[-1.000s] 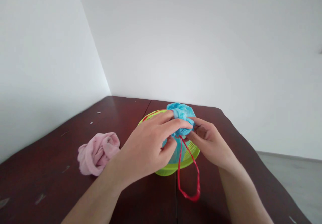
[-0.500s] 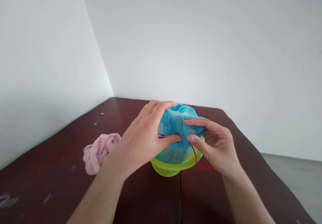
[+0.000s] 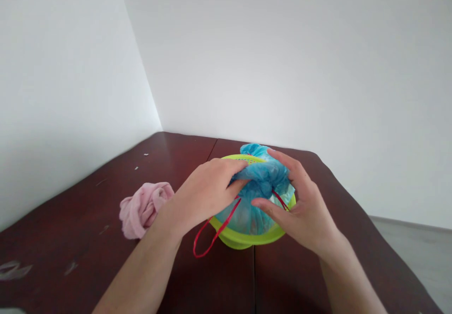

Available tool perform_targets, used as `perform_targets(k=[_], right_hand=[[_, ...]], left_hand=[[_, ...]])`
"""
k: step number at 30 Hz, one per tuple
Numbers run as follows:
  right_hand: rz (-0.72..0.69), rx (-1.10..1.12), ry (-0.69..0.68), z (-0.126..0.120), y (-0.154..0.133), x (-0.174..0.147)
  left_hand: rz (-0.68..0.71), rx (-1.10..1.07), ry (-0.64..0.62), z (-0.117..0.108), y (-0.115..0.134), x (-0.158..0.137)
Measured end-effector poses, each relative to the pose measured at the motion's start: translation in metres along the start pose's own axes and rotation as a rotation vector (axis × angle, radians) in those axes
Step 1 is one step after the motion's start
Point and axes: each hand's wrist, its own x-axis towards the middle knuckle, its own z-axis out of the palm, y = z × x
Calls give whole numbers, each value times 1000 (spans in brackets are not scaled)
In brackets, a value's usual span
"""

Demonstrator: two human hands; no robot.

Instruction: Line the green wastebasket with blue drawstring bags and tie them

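A thin blue plastic drawstring bag is bunched at its mouth inside a lime-green basket. My left hand pinches the left side of the gathered top between thumb and fingers. On the right, my right hand is spread around the bunch, thumb in front and index finger behind, apart from each other; whether it touches the plastic is hard to see. A red drawstring hangs in a loop over the basket's front left. Another red strand shows near my right palm. What the bag contains is unclear.
A crumpled pink cloth lies on the dark red-brown table, left of my left forearm. Small white scraps and a clear plastic piece are at the left. White walls stand behind and to the left.
The bag's mouth is now bunched tighter. A red loop hangs at front left, and the strand at right has shortened. My right hand's fingers have spread; more of the basket's rim shows.
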Motion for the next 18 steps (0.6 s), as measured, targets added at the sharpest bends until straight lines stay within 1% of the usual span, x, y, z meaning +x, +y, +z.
perform_targets(k=[2,4,7,9,11,13,15,18], right_hand=[[80,-45,-65,4,2,2],[161,-31,-133,9,4,2],[275,136,-207,9,7,3],[364,270,-194,2,9,5],[428,369,-99,-7,12,8],[450,449,61,-17,15,12],[420,518,254,-25,19,16],[308,567,513,-27,20,17]], left_hand=[[2,-75,12,1,2,2],[18,-87,23,4,5,3],[39,-52,46,9,6,3],[41,-65,70,10,4,1],[16,-67,78,9,1,-1],[-51,-26,47,6,-5,-3],[-123,35,0,2,-12,-3],[-199,86,-62,-5,-22,-4]])
